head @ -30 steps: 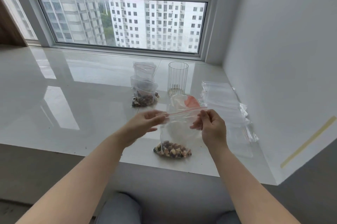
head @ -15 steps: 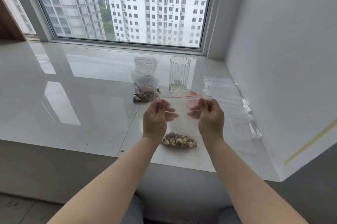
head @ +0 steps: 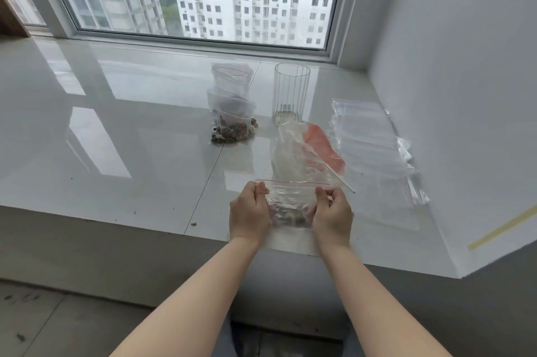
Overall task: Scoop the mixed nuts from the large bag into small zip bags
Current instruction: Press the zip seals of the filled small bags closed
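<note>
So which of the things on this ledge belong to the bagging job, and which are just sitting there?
In the job:
small zip bag with nuts, gripped by left hand and right hand
large bag
filled bags
spare zip bags

Lying about:
ribbed glass

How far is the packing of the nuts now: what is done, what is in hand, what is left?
Done: filled small bags stand near the glass. In hand: the left hand and right hand hold a small zip bag with nuts inside, red strip on top. Left: empty zip bags lie at the right; the large bag looks nearly empty.
</note>
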